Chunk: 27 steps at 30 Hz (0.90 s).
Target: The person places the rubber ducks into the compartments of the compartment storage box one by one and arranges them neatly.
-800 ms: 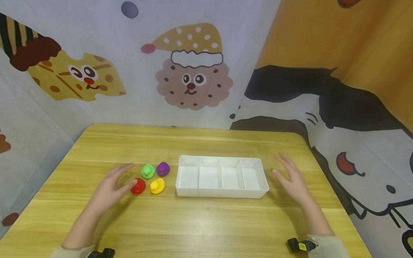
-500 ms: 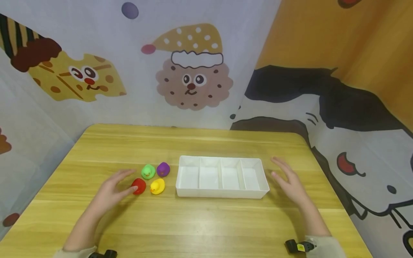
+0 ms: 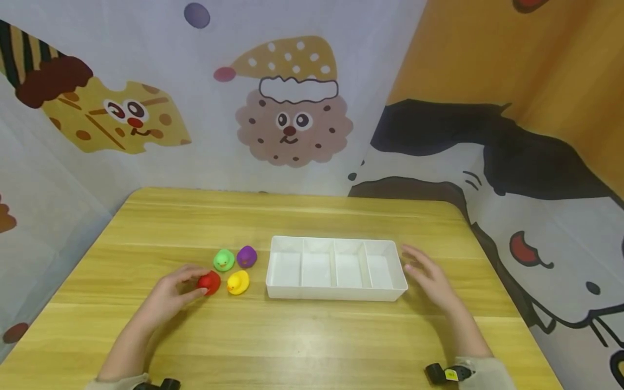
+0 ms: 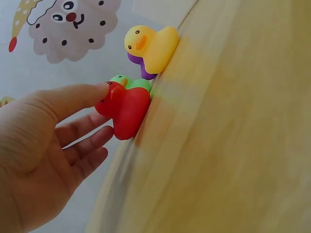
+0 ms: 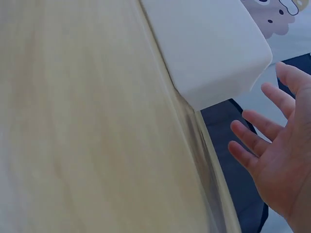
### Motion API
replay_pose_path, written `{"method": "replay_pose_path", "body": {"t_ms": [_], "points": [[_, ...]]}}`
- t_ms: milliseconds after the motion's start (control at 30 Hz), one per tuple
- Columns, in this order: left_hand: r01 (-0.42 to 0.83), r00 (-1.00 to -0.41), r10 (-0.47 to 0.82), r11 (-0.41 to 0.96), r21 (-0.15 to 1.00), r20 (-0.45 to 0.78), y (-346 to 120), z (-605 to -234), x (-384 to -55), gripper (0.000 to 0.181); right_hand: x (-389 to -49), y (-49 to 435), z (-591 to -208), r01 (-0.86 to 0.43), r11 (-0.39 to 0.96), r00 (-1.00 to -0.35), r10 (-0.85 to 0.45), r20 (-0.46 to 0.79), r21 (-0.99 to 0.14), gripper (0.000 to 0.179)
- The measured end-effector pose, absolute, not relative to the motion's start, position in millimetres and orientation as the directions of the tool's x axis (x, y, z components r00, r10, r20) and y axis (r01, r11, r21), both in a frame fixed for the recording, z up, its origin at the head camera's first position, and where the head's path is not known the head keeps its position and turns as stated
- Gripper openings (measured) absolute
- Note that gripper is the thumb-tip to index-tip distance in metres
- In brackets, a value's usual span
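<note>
My left hand (image 3: 168,295) is at a red rubber duck (image 3: 209,283), thumb on the near side and index finger on the far side. In the left wrist view, the thumb tip lies against the head of the red duck (image 4: 130,111), with the other fingers loosely bent beside it. A green duck (image 3: 223,260), a purple duck (image 3: 247,257) and a yellow duck (image 3: 238,283) sit close by. My right hand (image 3: 436,284) is held with spread fingers by the right end of a white four-slot tray (image 3: 336,292); the right wrist view shows it beside the tray's corner (image 5: 218,63).
The wooden table (image 3: 312,341) carries the tray just right of the ducks. Behind the table hangs a cloth (image 3: 205,173) printed with cartoon figures. A dark camera (image 3: 441,374) is strapped at the right wrist.
My left hand's index finger has come down toward the thumb, onto the red duck. The right hand has moved a little left and nearer to the tray's end.
</note>
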State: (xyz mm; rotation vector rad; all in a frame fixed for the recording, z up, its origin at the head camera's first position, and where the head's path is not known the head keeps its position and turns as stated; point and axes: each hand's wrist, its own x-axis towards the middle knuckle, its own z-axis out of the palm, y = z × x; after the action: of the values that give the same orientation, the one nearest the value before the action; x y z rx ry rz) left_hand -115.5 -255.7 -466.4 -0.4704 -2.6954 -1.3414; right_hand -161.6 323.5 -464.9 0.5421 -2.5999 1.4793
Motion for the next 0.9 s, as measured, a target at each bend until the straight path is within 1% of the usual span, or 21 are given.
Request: {"method": "replay_pose_path", "body": {"t_ms": [267,367,900], "points": [[0.339,-0.940,0.237,0.593,0.730,0.244,-256.4,-470.7,-117.6,0.029,-162.8,320.1,-471.3,-0.342,0.329,-0.921,-0.301,0.245,-0.880,0.042],[0.337,-0.941,0.237,0.590,0.734,0.242,-256.3,-470.8,-118.0,0.029,-163.0,318.7,-473.2,-0.334,0.305,-0.922,-0.302,0.242,-0.892,0.042],[0.313,-0.949,0.223,0.564,0.764,0.224,-253.6,-463.8,-117.0,0.030,-162.3,319.2,-478.3,-0.309,0.304,-0.933,-0.281,0.225,-0.901,0.043]]}}
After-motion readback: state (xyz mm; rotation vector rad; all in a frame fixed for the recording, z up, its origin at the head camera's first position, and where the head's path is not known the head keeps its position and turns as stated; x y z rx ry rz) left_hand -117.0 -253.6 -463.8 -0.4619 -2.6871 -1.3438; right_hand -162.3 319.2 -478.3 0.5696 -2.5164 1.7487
